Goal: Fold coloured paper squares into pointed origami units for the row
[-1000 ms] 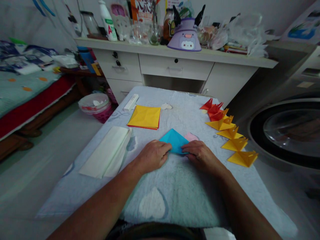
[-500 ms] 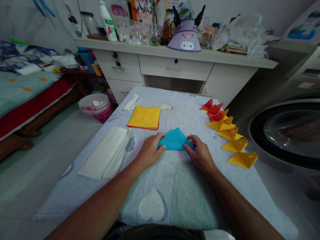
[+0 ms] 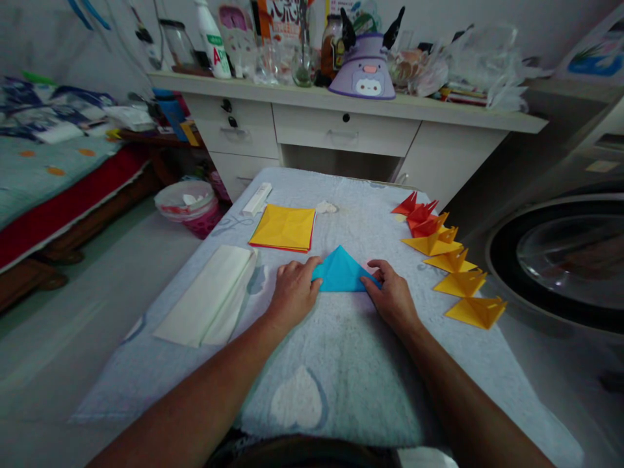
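Note:
A blue sheet of origami paper (image 3: 341, 273), folded into a triangle with its peak pointing away from me, lies on the cloth-covered table (image 3: 361, 377). My left hand (image 3: 296, 285) pinches its left corner between thumb and fingers. At the right corner, my right hand (image 3: 390, 291) grips the paper the same way. Beyond my left hand sits a stack of square paper (image 3: 283, 227), yellow on top with red edges below. Several folded yellow paper pieces (image 3: 461, 283) and a few red ones (image 3: 422, 218) form a row along the table's right side.
A folded whitish cloth or paper (image 3: 207, 296) lies at the left, with a small white box (image 3: 257, 199) farther back. A pink bin (image 3: 195, 208) stands on the floor left of the table. Behind is a white drawer desk (image 3: 346, 127); a front-loading washer (image 3: 560, 253) stands right.
The blue paper's uneven two-step top has become a single peak, its layers now lined up. Both hands keep hold of the corners and have barely moved.

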A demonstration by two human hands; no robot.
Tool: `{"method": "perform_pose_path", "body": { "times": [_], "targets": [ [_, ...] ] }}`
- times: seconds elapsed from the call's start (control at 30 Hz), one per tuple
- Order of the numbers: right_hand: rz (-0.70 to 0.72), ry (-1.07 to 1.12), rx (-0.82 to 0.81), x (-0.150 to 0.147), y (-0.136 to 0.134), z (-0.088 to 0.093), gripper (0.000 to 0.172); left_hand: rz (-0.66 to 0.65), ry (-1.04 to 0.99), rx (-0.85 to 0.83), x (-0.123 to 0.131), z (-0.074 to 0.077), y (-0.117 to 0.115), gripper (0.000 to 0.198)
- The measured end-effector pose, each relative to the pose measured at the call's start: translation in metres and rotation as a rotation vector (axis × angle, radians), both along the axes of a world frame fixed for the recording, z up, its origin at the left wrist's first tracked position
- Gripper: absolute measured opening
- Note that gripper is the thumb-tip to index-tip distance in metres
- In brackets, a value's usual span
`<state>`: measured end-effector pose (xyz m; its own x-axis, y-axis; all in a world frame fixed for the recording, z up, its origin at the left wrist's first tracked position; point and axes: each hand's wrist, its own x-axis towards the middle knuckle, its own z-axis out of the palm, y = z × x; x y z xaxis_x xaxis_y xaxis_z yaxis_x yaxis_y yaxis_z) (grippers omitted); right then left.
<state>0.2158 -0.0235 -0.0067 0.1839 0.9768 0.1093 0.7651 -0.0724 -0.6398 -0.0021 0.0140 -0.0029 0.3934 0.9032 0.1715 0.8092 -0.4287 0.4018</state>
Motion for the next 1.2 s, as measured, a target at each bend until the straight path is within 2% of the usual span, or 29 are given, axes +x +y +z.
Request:
{"method": "perform_pose_path", "body": {
  "times": [0.17,0.37,0.57,0.67,0.77,0.83,1.03,1.2],
  "targets": [
    [-0.011,-0.067,0.010,-0.002,0.001,0.000,0.027,-0.066,0.053,0.057,-0.001,-0.003,-0.001,0.029],
    [0.062,-0.186,0.050,0.000,0.003,-0.003,0.016,-0.095,0.100,0.123,-0.001,-0.005,-0.002,0.025],
    [0.066,-0.195,0.042,0.000,0.004,-0.002,0.015,-0.045,0.136,0.221,0.006,0.000,-0.007,0.022],
    [0.070,-0.199,0.048,0.000,0.005,-0.003,0.014,-0.149,0.138,0.281,0.011,0.001,-0.010,0.026],
    [0.074,-0.217,0.077,0.001,0.005,-0.006,0.014,-0.376,0.147,0.240,0.016,-0.005,-0.012,0.030],
    [0.078,-0.229,0.088,0.001,0.006,-0.008,0.014,-0.473,0.141,0.175,0.018,-0.011,-0.014,0.036],
    [0.070,-0.212,0.085,0.001,0.007,-0.008,0.015,-0.485,0.148,0.076,0.021,-0.017,-0.019,0.057],
    [0.080,-0.164,0.094,0.001,0.004,-0.002,0.020,-0.475,0.156,0.043,0.020,-0.018,-0.021,0.061]
  ]
}}
